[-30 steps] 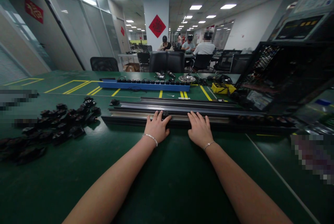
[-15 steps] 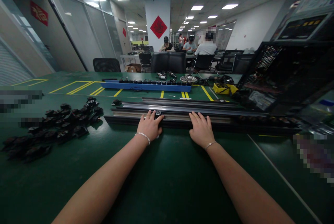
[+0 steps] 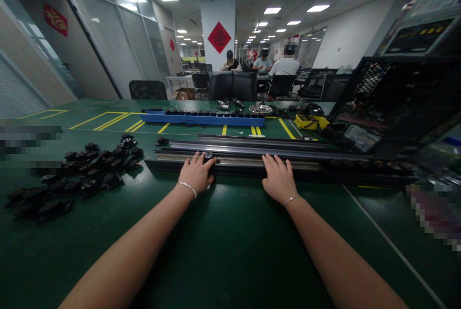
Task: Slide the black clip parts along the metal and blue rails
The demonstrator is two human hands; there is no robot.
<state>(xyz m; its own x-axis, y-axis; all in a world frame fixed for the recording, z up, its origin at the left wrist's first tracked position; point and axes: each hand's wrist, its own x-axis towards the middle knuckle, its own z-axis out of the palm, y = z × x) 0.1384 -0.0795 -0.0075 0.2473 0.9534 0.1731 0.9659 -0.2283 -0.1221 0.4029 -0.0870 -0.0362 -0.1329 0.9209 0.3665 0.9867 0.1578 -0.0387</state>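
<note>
Both the left hand [image 3: 195,173] and right hand [image 3: 279,179] touch a long rail [image 3: 237,170], fingers moderately spread. Small black part [image 3: 208,155] sits among the left fingers; grip cannot be confirmed.

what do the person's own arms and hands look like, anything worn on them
Neither the left hand nor the right hand wears a glove, and no sleeves show. At the left wrist is a pale bracelet, seemingly beaded or linked; at the right, a thinner bracelet with a small shiny bead.
</note>
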